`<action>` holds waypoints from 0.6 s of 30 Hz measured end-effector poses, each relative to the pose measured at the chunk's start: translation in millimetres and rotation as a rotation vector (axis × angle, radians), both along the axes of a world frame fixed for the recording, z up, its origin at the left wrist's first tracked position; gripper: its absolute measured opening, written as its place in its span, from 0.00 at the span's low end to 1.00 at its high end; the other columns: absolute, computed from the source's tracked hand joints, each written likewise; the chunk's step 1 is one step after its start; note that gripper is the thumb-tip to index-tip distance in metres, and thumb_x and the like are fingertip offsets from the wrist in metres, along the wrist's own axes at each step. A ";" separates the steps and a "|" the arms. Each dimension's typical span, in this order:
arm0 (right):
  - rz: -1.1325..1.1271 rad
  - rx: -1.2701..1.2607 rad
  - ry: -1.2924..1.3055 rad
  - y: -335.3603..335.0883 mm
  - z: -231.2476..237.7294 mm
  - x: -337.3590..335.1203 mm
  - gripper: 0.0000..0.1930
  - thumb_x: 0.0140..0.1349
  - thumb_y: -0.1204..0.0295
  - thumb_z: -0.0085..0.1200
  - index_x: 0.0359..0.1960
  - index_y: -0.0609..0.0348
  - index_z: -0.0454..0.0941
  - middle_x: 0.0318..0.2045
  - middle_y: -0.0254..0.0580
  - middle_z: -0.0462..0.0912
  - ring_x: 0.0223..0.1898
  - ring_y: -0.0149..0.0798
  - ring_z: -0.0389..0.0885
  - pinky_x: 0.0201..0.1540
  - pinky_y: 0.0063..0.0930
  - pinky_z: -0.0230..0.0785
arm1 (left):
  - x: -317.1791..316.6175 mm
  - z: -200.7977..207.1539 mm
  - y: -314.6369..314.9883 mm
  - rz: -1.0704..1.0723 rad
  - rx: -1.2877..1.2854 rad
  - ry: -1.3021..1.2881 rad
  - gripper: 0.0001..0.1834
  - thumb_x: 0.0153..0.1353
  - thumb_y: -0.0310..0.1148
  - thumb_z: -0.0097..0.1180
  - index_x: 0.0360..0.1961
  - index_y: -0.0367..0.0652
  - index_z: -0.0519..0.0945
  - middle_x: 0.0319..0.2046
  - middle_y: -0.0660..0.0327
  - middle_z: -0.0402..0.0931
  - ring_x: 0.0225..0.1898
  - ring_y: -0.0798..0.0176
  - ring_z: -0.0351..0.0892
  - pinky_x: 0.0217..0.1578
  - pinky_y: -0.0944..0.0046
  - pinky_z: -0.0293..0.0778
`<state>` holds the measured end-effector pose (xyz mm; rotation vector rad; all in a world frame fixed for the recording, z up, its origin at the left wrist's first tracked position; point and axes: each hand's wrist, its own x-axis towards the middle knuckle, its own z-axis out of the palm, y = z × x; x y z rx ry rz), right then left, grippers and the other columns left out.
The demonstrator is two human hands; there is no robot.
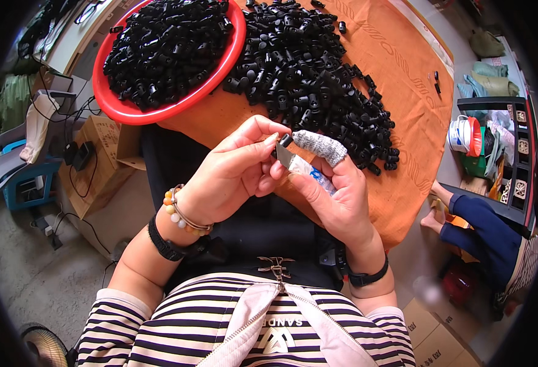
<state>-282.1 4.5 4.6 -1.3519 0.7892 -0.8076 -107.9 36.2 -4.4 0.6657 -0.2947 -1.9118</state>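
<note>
Above the orange cloth-covered surface, the left hand pinches a small black plastic piece against a thin grey blade gripped by the right hand; a brown cardboard box sits left.

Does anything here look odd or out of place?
Mostly tidy. Two small black pieces lie apart from the big heap of black parts on the orange cloth, and the right hand has a wrapped fingertip.

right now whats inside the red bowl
The red bowl is heaped with small black plastic parts, the same kind as the loose pile beside it on the orange cloth. The heap covers the bowl's bottom, so anything beneath cannot be seen.
</note>
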 end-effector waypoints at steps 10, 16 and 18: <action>0.017 -0.028 0.044 0.1 -0.6 -2.7 0.18 0.57 0.75 0.56 0.49 0.64 0.70 0.32 0.38 0.80 0.30 0.20 0.73 0.33 0.15 0.67 | 0.5 1.8 1.8 0.014 -0.011 0.058 0.09 0.65 0.30 0.42 0.45 0.43 0.69 0.27 0.65 0.69 0.26 0.76 0.67 0.23 0.76 0.60; -0.004 -0.036 0.037 1.6 0.0 -0.5 0.17 0.57 0.76 0.55 0.49 0.64 0.71 0.33 0.38 0.80 0.32 0.21 0.73 0.34 0.15 0.68 | 0.9 2.6 1.8 0.016 0.010 0.091 0.10 0.65 0.30 0.42 0.45 0.43 0.69 0.28 0.65 0.70 0.27 0.76 0.67 0.25 0.76 0.60; 0.004 -0.035 0.050 -0.9 0.4 -3.1 0.17 0.57 0.76 0.55 0.48 0.64 0.71 0.33 0.38 0.80 0.32 0.21 0.74 0.35 0.15 0.68 | 3.1 -0.5 1.9 0.010 0.004 0.104 0.10 0.64 0.30 0.42 0.45 0.43 0.69 0.28 0.65 0.69 0.27 0.76 0.67 0.26 0.76 0.61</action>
